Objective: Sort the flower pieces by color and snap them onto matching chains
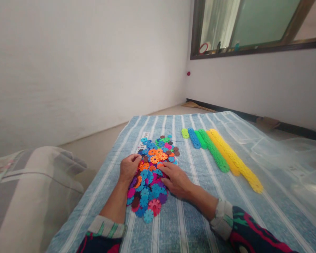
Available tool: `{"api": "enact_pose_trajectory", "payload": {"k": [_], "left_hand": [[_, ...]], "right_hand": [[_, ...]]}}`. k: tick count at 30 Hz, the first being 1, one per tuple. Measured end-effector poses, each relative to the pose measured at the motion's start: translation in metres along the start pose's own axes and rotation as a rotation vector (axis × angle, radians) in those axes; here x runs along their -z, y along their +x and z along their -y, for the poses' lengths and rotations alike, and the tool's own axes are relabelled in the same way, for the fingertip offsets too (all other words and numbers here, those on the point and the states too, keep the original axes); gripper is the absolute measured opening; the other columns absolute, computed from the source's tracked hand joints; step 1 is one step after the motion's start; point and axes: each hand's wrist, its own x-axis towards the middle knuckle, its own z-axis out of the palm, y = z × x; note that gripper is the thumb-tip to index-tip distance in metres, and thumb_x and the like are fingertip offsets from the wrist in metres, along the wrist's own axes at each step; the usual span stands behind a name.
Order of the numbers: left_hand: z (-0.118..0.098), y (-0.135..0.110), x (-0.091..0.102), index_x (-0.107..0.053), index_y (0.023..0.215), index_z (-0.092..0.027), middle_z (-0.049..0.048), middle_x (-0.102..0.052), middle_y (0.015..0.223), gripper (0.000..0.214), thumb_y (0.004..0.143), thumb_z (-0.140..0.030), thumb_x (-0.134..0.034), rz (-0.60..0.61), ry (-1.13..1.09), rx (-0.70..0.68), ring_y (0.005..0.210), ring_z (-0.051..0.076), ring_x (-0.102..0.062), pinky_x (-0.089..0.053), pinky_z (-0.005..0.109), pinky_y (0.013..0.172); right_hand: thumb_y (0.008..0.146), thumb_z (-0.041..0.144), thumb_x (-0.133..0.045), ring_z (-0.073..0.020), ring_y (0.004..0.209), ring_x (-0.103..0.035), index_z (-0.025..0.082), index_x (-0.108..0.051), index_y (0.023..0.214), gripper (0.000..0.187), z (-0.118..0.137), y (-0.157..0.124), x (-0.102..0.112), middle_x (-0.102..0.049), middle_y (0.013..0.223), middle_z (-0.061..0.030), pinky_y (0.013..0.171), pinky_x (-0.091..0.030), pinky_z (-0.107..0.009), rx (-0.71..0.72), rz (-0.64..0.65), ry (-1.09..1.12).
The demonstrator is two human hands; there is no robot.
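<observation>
A loose pile of notched plastic snowflake discs (150,189) in blue, orange, pink, purple, brown and green lies on the striped cloth. At the pile's left edge is my left hand (128,169), its thumb and fingertips pressed together beside some orange discs; whatever they pinch is hidden. My right hand (176,180) reaches in from the right with its thumb apart from its stretched fingers. Its fingertips touch an orange disc (160,164) near the middle of the pile.
Discs sorted by colour lie in rows to the right: a long yellow row (237,161), a green row (217,153), a blue row (194,138) and a short lime row (185,133). Clear plastic containers (302,151) stand along the right edge. Grey-striped fabric (42,196) bulges at left.
</observation>
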Motion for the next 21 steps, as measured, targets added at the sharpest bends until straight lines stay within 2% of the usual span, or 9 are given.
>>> {"api": "enact_pose_trajectory", "payload": {"k": [3, 7, 11, 16, 21], "left_hand": [[0.002, -0.001, -0.002, -0.071, 0.076, -0.017, -0.0003, -0.071, 0.073, 0.031, 0.068, -0.041, -0.053, 0.004, -0.016, -0.005, 0.07, 0.017, -0.063, -0.047, 0.023, 0.068], [0.003, -0.001, -0.004, -0.071, 0.074, -0.017, -0.0005, -0.071, 0.072, 0.029, 0.068, -0.039, -0.052, 0.005, -0.017, 0.001, 0.07, 0.017, -0.063, -0.047, 0.023, 0.067], [0.002, -0.001, -0.004, -0.07, 0.074, -0.017, 0.0, -0.071, 0.073, 0.029, 0.068, -0.039, -0.052, 0.003, -0.018, -0.006, 0.071, 0.017, -0.063, -0.047, 0.023, 0.069], [-0.003, -0.004, -0.003, -0.07, 0.071, -0.017, -0.0003, -0.071, 0.07, 0.028, 0.069, -0.038, -0.052, 0.015, -0.014, -0.01, 0.069, 0.016, -0.063, -0.047, 0.022, 0.068], [-0.007, -0.006, -0.002, -0.071, 0.071, -0.017, -0.0003, -0.071, 0.071, 0.028, 0.068, -0.038, -0.052, 0.034, -0.015, -0.009, 0.067, 0.016, -0.062, -0.047, 0.023, 0.068]], "right_hand": [[0.084, 0.013, -0.054, -0.0189, 0.111, -0.053, 0.022, -0.058, 0.114, 0.031, -0.012, -0.002, 0.005, -0.059, 0.118, -0.0069, 0.096, -0.042, -0.033, 0.045, -0.086, 0.108], [0.081, 0.01, -0.052, -0.0186, 0.099, -0.059, 0.022, -0.063, 0.102, 0.026, -0.038, -0.005, 0.017, -0.065, 0.101, -0.0052, 0.091, -0.045, -0.034, -0.051, -0.259, 0.102], [0.081, 0.011, -0.055, -0.0191, 0.095, -0.059, 0.021, -0.068, 0.086, 0.017, -0.046, -0.009, 0.021, -0.065, 0.096, -0.0056, 0.086, -0.046, -0.033, -0.069, -0.191, -0.001], [0.084, 0.015, -0.056, -0.0181, 0.092, -0.056, 0.021, -0.07, 0.077, 0.017, -0.038, -0.012, 0.014, -0.062, 0.091, -0.0047, 0.084, -0.044, -0.032, 0.038, -0.031, -0.087], [0.086, 0.017, -0.055, -0.0189, 0.092, -0.055, 0.02, -0.07, 0.079, 0.017, -0.04, -0.013, 0.017, -0.062, 0.092, -0.006, 0.084, -0.044, -0.033, 0.022, -0.091, -0.096]]}}
